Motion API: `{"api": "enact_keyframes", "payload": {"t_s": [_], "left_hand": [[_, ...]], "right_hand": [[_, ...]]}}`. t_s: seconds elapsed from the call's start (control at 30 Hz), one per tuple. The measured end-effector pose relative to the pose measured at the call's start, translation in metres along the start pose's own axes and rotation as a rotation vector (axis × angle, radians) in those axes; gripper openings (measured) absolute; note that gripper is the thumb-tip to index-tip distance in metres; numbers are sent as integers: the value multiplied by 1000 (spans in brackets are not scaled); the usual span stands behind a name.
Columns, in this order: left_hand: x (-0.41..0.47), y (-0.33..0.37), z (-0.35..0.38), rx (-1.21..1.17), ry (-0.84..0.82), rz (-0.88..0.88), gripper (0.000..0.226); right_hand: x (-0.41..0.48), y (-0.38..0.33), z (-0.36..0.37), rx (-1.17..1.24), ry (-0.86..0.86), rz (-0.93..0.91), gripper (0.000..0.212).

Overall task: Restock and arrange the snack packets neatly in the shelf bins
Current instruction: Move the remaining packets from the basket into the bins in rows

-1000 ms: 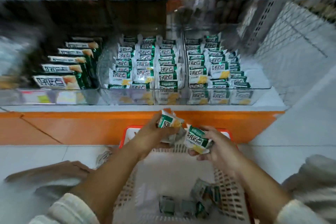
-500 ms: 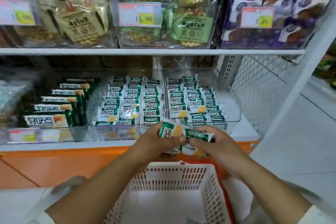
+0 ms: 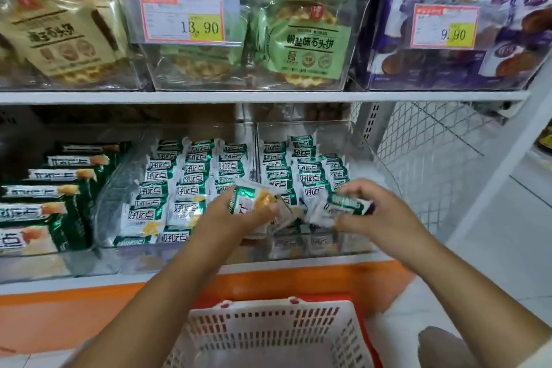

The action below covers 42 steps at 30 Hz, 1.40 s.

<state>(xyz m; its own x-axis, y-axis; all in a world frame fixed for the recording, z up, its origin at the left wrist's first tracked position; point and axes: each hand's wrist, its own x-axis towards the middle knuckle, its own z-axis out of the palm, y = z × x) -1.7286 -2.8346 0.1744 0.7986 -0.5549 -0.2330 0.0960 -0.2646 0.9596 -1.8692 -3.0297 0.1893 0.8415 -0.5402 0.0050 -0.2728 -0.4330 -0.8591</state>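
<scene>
My left hand (image 3: 222, 213) grips a small stack of green-and-white snack packets (image 3: 254, 203) over the front of the lower shelf bins. My right hand (image 3: 378, 209) holds another green-and-white packet (image 3: 348, 203) above the front of the right clear bin (image 3: 373, 152). That bin holds rows of the same packets (image 3: 310, 176), with bare room along its right side. The middle clear bin (image 3: 119, 188) is packed with upright rows of packets (image 3: 185, 182). Both hands are side by side, about a packet's width apart.
A white and red plastic basket (image 3: 268, 334) sits below my arms on the floor. Larger green boxes (image 3: 50, 206) fill the left of the lower shelf. The upper shelf (image 3: 268, 96) carries bins of waffle packs with price tags. Wire mesh (image 3: 433, 164) closes the right end.
Both hands have risen from above the basket to the bins, carrying the packets. The view has tilted upward, so the upper shelf now shows and the basket's contents are out of sight.
</scene>
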Motion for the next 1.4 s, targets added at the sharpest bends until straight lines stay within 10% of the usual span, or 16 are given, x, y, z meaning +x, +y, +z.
{"api": "enact_keyframes", "payload": {"t_s": [0.4, 0.93, 1.13, 1.23, 1.4], "left_hand": [[44, 14, -6, -353, 45, 44, 129], [74, -12, -16, -271, 103, 50, 120], [68, -8, -20, -299, 21, 74, 106], [56, -1, -19, -290, -81, 123, 80], [32, 8, -14, -253, -213, 176, 58]], "right_hand": [[197, 43, -45, -832, 183, -253, 33], [261, 55, -19, -1204, 204, -174, 50], [220, 41, -22, -868, 379, -212, 35], [149, 16, -8, -509, 205, -259, 10], [49, -34, 37, 145, -208, -72, 31]]}}
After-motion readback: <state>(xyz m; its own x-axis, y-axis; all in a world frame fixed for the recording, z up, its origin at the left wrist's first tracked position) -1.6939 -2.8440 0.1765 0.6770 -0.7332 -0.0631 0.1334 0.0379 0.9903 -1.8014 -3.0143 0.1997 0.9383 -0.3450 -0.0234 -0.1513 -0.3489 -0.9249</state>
